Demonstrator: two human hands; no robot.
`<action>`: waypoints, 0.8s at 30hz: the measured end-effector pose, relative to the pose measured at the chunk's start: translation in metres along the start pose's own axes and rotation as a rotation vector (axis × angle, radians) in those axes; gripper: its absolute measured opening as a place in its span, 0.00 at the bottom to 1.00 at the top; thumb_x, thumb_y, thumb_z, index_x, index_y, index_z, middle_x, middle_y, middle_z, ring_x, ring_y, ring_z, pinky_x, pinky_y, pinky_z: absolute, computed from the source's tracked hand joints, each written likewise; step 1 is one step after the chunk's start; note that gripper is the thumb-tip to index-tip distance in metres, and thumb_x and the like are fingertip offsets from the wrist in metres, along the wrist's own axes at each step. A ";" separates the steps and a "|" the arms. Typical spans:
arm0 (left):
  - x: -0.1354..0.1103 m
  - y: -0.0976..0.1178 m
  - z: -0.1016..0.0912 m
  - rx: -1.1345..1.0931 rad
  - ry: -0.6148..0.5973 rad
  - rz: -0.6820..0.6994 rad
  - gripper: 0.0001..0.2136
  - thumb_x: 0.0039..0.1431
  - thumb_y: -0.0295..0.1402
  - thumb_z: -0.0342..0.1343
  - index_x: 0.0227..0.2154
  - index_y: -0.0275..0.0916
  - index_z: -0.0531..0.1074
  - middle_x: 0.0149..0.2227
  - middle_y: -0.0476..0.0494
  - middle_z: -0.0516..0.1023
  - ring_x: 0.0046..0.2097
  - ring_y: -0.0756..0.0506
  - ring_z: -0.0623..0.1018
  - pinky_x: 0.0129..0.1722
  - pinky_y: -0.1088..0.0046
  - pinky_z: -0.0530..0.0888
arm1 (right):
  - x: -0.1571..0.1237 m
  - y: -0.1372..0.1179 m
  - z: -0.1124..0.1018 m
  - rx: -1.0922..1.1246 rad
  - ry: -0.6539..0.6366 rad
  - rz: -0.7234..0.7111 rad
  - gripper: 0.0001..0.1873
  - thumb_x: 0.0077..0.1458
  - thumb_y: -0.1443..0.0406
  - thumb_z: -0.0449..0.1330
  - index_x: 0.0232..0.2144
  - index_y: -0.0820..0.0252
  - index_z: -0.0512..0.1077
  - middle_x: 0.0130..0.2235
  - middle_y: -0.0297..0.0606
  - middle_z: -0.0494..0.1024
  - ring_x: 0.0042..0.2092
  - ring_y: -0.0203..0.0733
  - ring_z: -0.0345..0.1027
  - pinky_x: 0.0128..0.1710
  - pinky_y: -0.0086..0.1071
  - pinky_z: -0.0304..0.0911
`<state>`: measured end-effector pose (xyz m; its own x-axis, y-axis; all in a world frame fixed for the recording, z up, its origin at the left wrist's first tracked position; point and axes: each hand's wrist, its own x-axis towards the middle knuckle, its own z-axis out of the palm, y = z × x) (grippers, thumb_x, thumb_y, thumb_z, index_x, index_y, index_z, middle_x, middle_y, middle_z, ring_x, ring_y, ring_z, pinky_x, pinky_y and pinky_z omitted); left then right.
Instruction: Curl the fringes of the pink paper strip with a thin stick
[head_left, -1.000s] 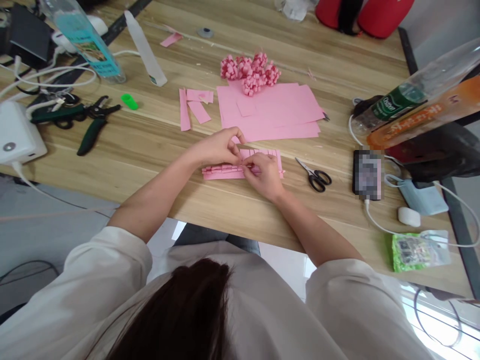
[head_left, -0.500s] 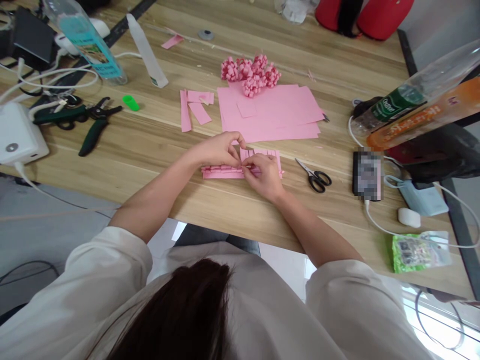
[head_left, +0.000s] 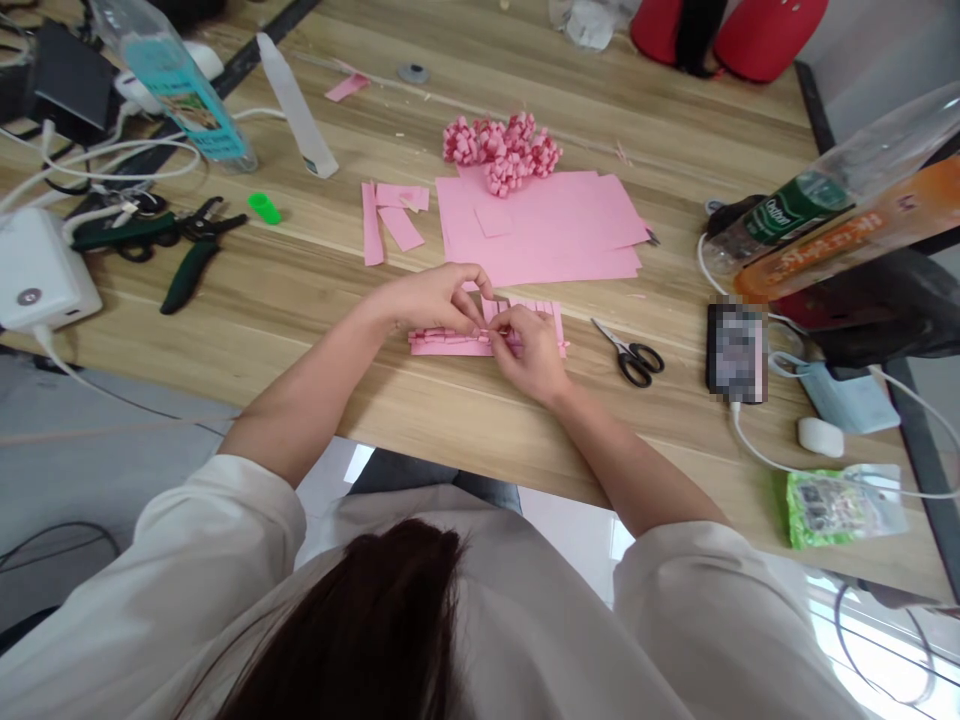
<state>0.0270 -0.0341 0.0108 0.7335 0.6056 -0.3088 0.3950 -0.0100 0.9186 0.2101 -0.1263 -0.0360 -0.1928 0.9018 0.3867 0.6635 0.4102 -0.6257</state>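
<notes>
A fringed pink paper strip [head_left: 442, 343] lies on the wooden table [head_left: 300, 290] near its front edge. My left hand [head_left: 431, 297] is closed in a pinch on one of its cut tabs. My right hand [head_left: 531, 352] pinches the same strip just to the right, fingertips touching the left hand's. Part of the strip is hidden under both hands. Behind them lies a stack of pink paper sheets [head_left: 555, 225], with a cluster of curled pink paper flowers [head_left: 502, 150] at its far edge.
Small scissors [head_left: 630, 352] lie right of my hands, then a phone [head_left: 735, 352] on a cable. Pink paper offcuts [head_left: 390, 215], a green cap [head_left: 263, 207] and pliers [head_left: 187, 255] sit to the left. Bottles [head_left: 840, 200] lie at the right, another bottle [head_left: 176, 80] far left.
Both hands stay pinched on the strip with only tiny finger shifts. The view has drifted slightly.
</notes>
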 end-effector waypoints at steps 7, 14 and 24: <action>0.001 -0.002 -0.004 -0.034 -0.040 -0.007 0.20 0.41 0.26 0.62 0.40 0.41 0.66 0.32 0.47 0.82 0.28 0.48 0.80 0.26 0.79 0.67 | 0.001 0.001 0.000 0.025 0.005 -0.017 0.06 0.58 0.66 0.51 0.33 0.56 0.68 0.34 0.39 0.77 0.37 0.45 0.70 0.44 0.41 0.59; 0.001 0.002 -0.001 0.004 0.034 -0.002 0.16 0.44 0.29 0.66 0.37 0.41 0.68 0.25 0.50 0.79 0.30 0.46 0.81 0.30 0.76 0.72 | 0.001 0.003 0.001 0.008 -0.004 -0.013 0.06 0.59 0.66 0.51 0.34 0.56 0.69 0.36 0.39 0.78 0.39 0.45 0.71 0.45 0.41 0.59; 0.001 0.003 0.008 -0.066 0.112 -0.032 0.17 0.41 0.22 0.63 0.35 0.39 0.66 0.23 0.53 0.77 0.25 0.50 0.77 0.27 0.79 0.66 | -0.001 0.002 0.000 0.020 0.035 -0.017 0.06 0.59 0.65 0.56 0.35 0.56 0.74 0.38 0.38 0.81 0.42 0.46 0.74 0.49 0.43 0.56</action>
<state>0.0339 -0.0401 0.0116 0.6533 0.6898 -0.3122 0.3773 0.0608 0.9241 0.2117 -0.1258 -0.0379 -0.1780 0.8896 0.4205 0.6461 0.4280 -0.6320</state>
